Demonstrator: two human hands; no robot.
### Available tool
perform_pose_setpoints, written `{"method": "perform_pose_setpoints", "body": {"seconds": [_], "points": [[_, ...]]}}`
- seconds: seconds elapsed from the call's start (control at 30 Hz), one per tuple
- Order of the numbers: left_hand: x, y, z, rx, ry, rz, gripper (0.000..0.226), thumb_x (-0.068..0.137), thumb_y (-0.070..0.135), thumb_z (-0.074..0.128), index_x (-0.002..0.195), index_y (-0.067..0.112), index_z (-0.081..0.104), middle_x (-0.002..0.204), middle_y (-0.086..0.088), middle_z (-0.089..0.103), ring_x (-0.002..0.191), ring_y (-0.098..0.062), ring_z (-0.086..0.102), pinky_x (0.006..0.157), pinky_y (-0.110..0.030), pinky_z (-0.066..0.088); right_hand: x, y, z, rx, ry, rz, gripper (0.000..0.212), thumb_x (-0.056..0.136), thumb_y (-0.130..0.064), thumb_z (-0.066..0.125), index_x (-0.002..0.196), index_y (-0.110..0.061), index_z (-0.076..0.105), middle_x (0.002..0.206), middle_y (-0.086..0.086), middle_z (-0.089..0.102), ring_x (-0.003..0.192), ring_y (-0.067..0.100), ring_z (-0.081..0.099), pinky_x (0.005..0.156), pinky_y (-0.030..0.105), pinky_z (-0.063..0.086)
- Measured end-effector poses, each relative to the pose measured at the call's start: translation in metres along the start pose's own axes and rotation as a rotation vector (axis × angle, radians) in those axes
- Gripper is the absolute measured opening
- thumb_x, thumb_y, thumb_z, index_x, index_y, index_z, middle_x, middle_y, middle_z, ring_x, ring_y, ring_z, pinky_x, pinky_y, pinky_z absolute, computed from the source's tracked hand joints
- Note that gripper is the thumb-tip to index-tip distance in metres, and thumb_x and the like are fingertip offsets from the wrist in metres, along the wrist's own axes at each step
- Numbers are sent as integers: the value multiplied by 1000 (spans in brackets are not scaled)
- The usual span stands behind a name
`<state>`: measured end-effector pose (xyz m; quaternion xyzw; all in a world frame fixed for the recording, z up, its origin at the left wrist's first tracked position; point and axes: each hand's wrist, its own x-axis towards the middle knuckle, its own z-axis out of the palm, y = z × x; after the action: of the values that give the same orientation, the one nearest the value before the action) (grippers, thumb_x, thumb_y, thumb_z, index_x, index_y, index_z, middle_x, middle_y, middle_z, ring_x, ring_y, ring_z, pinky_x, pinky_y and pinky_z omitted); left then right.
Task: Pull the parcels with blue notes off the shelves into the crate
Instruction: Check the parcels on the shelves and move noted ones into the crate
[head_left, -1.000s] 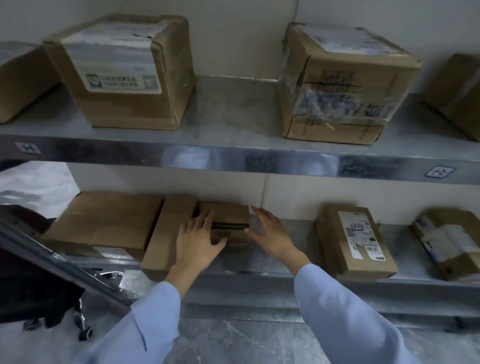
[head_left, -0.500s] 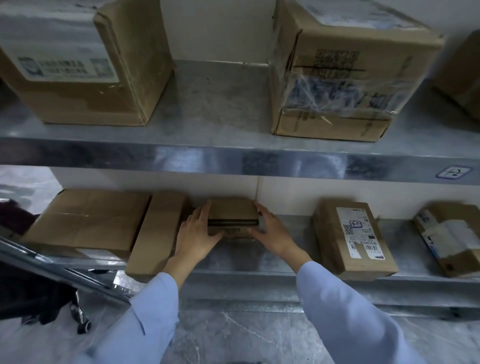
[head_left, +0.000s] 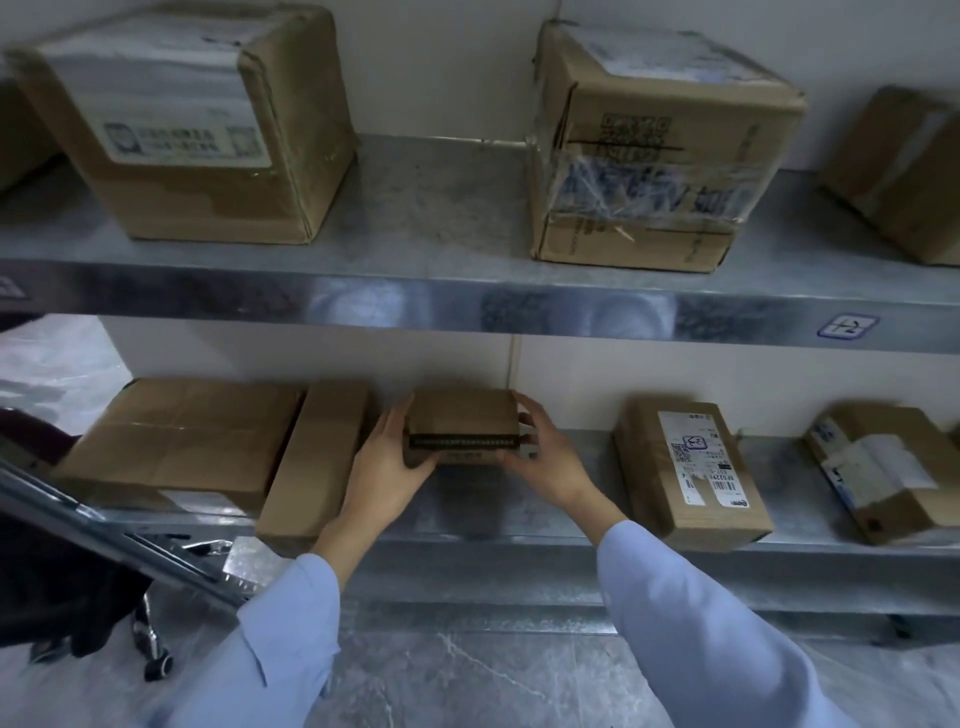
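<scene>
A small brown parcel (head_left: 464, 418) with a dark strip along its front edge sits at the back of the lower shelf (head_left: 545, 499). My left hand (head_left: 387, 462) grips its left side, thumb under the front corner. My right hand (head_left: 548, 457) holds its right side, fingers curled over the corner. No blue note shows on this parcel. To the right lies a brown parcel (head_left: 691, 473) with a white shipping label and a small blue-outlined mark on it. The crate is not in view.
A flat wide box (head_left: 182, 441) and a narrow box (head_left: 317, 457) lie left of my hands. Another taped parcel (head_left: 883, 467) lies at far right. Two large boxes (head_left: 192, 124) (head_left: 654, 150) stand on the upper shelf. A metal cart frame (head_left: 104, 540) is at lower left.
Both hands moved from reaching toward the small parcel to closing on its two sides. The view shifted slightly downward and closer.
</scene>
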<state>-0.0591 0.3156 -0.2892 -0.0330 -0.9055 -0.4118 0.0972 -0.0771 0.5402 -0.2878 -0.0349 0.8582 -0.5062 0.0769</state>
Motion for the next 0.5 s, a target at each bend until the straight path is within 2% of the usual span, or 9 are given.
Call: {"method": "perform_pose_setpoints", "body": {"seconds": [0.07,0.17,0.23,0.3,0.33,0.43,0.5], "points": [[-2,5,-5,-60,44,16,77,76,20,81,144,22,44,137,0,54,122,-18,53,91,-24,42,-3,-5,-2,106,27,27,81,86,-10,73,150,-28,27,127,-4,48,107,14,55,78,13,48],[-2,9,-9,-107,62,7,79,75,20,82,144,21,44,137,0,51,118,-4,49,94,-25,42,-8,-12,-3,214,72,40,84,83,-7,75,149,-26,27,128,0,49,111,20,57,74,13,51],[-2,12,-11,-136,48,-21,82,75,19,83,145,18,42,137,0,46,113,6,42,95,-18,39,-10,-14,-3,228,88,39,84,83,-8,77,149,-23,28,127,1,48,110,22,58,72,14,53],[-2,15,-11,-178,36,-46,81,74,17,84,145,15,44,132,0,43,110,6,43,93,-7,38,-12,-16,-2,210,104,44,84,82,-11,78,149,-19,29,127,1,46,111,22,58,76,17,53],[-2,17,-12,-195,29,-55,79,75,16,84,144,15,45,129,0,41,109,3,45,95,-9,39,-13,-17,-2,193,111,47,82,81,-13,79,148,-18,31,127,1,44,112,21,57,80,19,52],[-3,20,-12,-248,5,-71,73,75,16,83,140,21,49,125,1,41,113,-10,52,103,-29,45,-16,-19,-4,150,124,39,73,82,-18,79,144,-18,40,125,2,40,111,17,55,88,18,46],[-4,21,-12,-289,6,-73,69,75,16,83,135,25,51,125,1,43,115,-13,53,103,-32,46,-18,-19,-5,169,120,42,70,82,-19,78,142,-19,41,128,3,41,110,14,53,89,17,46]]}}
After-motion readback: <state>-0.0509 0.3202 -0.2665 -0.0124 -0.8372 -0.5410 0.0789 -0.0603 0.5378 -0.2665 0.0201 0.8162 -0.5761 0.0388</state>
